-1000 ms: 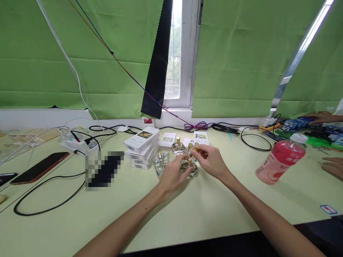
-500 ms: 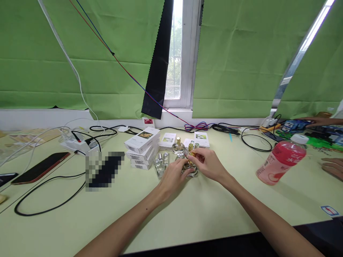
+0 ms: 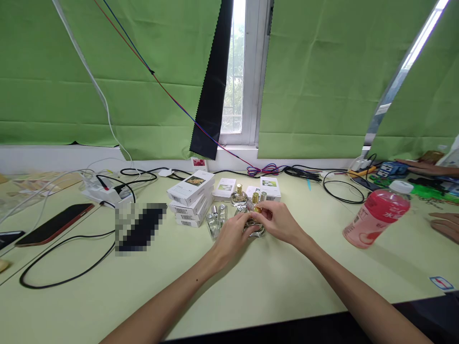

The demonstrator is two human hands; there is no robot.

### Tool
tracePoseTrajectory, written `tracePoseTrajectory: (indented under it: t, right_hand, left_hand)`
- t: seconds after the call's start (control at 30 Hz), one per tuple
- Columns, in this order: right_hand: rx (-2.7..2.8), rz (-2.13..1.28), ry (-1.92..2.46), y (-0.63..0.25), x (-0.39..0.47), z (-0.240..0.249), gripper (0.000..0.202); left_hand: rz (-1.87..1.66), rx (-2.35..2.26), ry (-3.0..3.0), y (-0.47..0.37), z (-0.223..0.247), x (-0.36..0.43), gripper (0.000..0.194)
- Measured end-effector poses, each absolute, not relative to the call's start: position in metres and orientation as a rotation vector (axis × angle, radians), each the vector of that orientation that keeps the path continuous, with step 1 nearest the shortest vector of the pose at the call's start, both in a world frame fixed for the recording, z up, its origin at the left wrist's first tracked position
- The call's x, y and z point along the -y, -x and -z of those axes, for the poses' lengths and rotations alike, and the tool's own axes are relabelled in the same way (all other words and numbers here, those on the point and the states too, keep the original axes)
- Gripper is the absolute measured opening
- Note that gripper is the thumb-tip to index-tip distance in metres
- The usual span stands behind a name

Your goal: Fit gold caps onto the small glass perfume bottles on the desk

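Observation:
My left hand (image 3: 232,235) and my right hand (image 3: 278,220) meet over a round clear glass perfume bottle (image 3: 256,231) on the pale green table (image 3: 251,286). My left hand grips the bottle's side. My right hand pinches a small gold cap (image 3: 257,209) at the bottle's top. Another round bottle with a gold cap (image 3: 238,196) stands just behind. Slim clear vials (image 3: 214,220) stand left of my left hand, beside a stack of white boxes (image 3: 190,198).
A pink drink bottle (image 3: 376,212) stands at the right. Small white boxes (image 3: 269,186) sit behind the bottles. A red phone (image 3: 53,223), a power strip (image 3: 103,192) and black cables (image 3: 64,272) lie at the left. Another person's hands (image 3: 444,224) rest at the far right.
My right hand has come down and left with the gold cap, from slightly above the bottle onto its top. My left hand stays on the bottle.

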State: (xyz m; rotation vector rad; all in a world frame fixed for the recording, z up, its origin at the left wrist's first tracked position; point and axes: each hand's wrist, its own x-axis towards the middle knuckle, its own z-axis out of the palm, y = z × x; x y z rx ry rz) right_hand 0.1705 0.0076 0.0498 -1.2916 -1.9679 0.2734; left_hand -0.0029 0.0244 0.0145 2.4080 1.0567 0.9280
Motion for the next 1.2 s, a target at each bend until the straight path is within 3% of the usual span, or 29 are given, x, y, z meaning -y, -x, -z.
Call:
tracePoseTrajectory:
  t: [0.73, 1.2]
  right_hand:
    - [1.959, -0.155, 1.365, -0.169, -0.01, -0.044, 0.046]
    - [1.883, -0.107, 1.431, -0.163, -0.009, -0.039, 0.041]
  left_hand:
    - [-0.932, -1.057, -2.409, 0.002, -0.012, -0.027, 0.013]
    - [-0.995, -1.041, -2.433, 0.001, -0.009, -0.028, 0.012]
